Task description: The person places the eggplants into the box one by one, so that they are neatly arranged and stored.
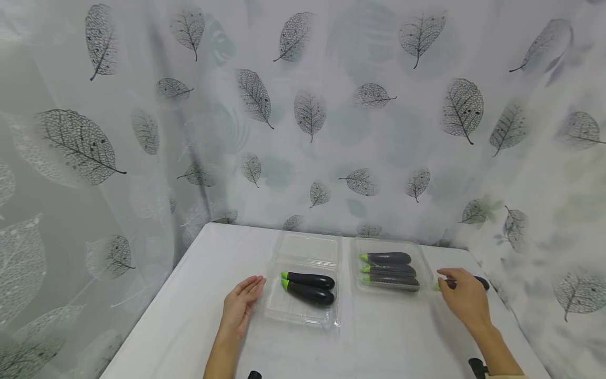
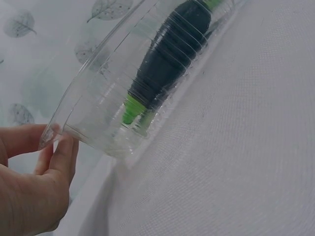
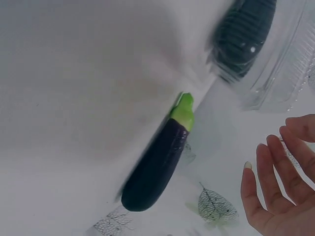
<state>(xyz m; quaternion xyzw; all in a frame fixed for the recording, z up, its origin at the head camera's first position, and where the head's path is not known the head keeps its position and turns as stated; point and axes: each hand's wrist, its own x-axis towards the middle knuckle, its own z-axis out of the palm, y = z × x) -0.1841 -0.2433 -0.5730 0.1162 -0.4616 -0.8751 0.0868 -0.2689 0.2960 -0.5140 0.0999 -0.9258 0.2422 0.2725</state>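
At its left rim, a clear plastic clamshell container [image 1: 298, 314] is pinched between the thumb and fingers of my left hand [image 2: 37, 189]. Two dark eggplants [image 1: 310, 292] with green stems lie side by side inside it. My right hand [image 1: 466, 300] is above a single eggplant [image 1: 482, 283] on the table's right side, partly hiding it in the head view. The right wrist view shows that eggplant [image 3: 156, 164] lying whole on the white cloth, apart from the hand, whose fingers are loosely extended and hold nothing.
Right of the left container stands a second clear container [image 1: 428, 273] with three eggplants [image 1: 390, 270] in it. A white cloth covers the table [image 1: 379, 337]. Leaf-patterned curtains [image 1: 331, 158] hang behind and at both sides.
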